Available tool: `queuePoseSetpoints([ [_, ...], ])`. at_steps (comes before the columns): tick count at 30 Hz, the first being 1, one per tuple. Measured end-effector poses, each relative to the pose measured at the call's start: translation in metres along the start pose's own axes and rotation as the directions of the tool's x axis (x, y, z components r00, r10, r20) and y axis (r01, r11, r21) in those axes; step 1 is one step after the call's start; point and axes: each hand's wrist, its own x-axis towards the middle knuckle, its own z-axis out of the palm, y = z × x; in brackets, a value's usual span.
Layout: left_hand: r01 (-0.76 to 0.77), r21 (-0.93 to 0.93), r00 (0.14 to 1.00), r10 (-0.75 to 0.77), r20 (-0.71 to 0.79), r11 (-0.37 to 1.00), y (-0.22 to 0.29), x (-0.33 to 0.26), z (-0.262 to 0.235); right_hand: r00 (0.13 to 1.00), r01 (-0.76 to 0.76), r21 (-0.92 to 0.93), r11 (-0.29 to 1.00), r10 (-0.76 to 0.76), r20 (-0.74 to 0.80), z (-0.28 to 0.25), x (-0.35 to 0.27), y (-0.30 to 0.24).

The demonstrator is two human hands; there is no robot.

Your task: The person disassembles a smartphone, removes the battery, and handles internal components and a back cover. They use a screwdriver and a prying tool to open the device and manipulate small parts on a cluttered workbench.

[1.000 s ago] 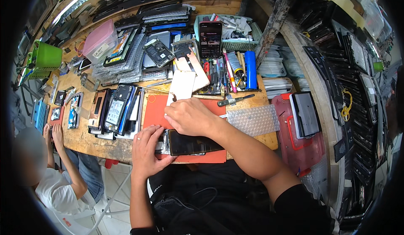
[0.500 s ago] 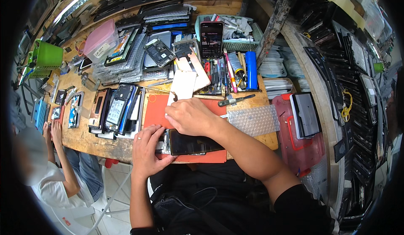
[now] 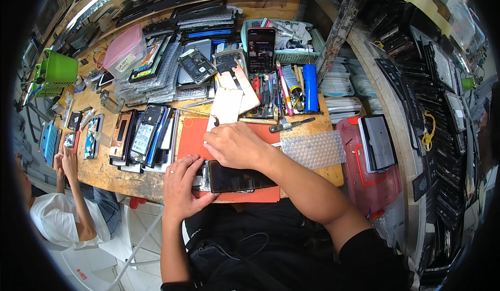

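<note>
Two hands (image 3: 208, 168) pressing phone (image 3: 239, 176); basket (image 3: 299, 56) holding rags.

Bare forearms below short black sleeves, a thin ring on a finger of the left hand (image 3: 183, 187), black clothing across the lap.

Likely phone repair workshop: wooden bench (image 3: 112, 168) crowded with dismantled phones (image 3: 143, 134), screwdrivers (image 3: 268, 95).
</note>
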Motion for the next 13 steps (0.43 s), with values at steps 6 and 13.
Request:
queuePoseSetpoints([
  [6,-0.01,0.005,1.0,0.01,-0.003,1.0,-0.0003,-0.0009,-0.0005,0.999,-0.013,0.01,1.0,0.013,0.03,-0.0028,0.0012,-0.0021],
  [13,-0.014,0.003,1.0,0.014,0.011,1.0,0.0,-0.0001,-0.0026,1.0,-0.019,0.003,1.0,0.019,0.023,-0.0038,0.0013,-0.0032],
])
